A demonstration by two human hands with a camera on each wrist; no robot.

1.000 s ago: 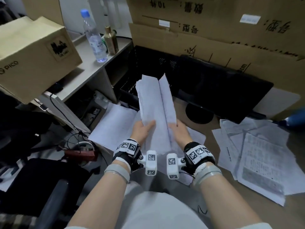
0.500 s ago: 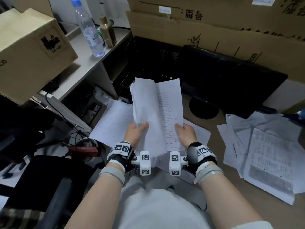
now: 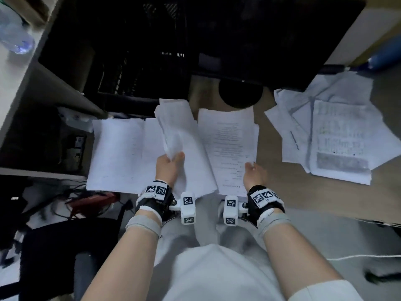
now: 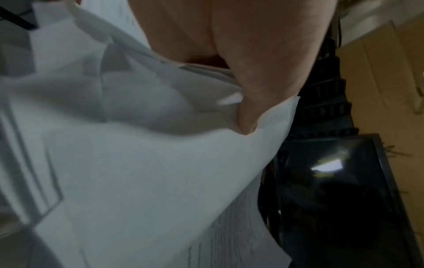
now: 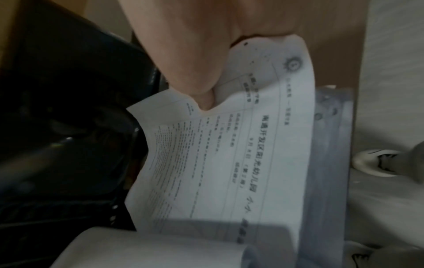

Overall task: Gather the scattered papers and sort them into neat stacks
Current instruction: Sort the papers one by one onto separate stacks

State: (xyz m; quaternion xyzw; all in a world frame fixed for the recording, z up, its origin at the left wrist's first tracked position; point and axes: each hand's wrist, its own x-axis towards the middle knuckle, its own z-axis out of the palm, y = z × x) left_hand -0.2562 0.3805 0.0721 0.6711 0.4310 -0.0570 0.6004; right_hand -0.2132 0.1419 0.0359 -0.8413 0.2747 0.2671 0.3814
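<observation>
My left hand (image 3: 170,162) grips a bundle of blank-side white sheets (image 3: 180,135) that curl up and away from me; in the left wrist view the thumb (image 4: 247,116) presses into the bundle (image 4: 142,172). To its right my right hand (image 3: 252,170) pinches a printed sheet (image 3: 230,144) by its near right edge, with thumb and fingers either side of the sheet (image 5: 241,154) in the right wrist view. A flat stack of white paper (image 3: 117,153) lies on the desk to the left. A loose heap of printed papers (image 3: 329,131) lies at the right.
A black monitor with a round base (image 3: 239,94) stands just beyond the held papers. A black crate (image 3: 134,61) sits at the back left. A water bottle (image 3: 15,35) stands on the grey shelf at far left. Cables and a red object (image 3: 91,199) lie below the desk edge.
The two hands have drawn apart: the printed sheet has separated to the right from the bundle in the left hand. The papers have come down towards the desk, and the head view has tipped downward.
</observation>
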